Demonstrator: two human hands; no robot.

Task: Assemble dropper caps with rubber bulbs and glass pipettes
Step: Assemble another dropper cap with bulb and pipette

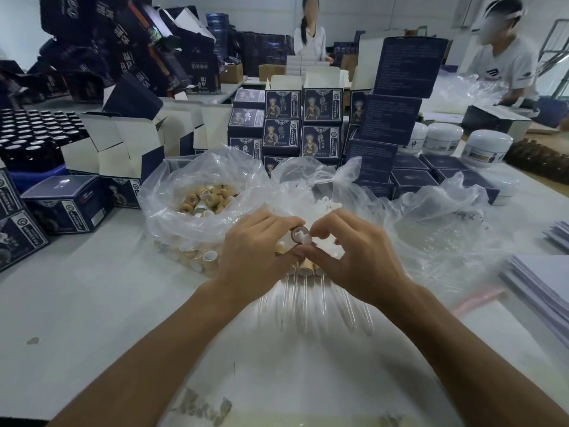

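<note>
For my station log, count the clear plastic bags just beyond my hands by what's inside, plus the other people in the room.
Bag of tan caps: 1
Bag of white bulbs: 1
Bag with contents unclear: 1
Other people: 2
Total: 5

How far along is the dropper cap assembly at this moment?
Done: several tan caps with glass pipettes lie below the hands. In hand: left hand holds a tan wood-look cap while right hand presses a white rubber bulb into it. Left: the clear plastic bag of tan caps remains well stocked.
</note>
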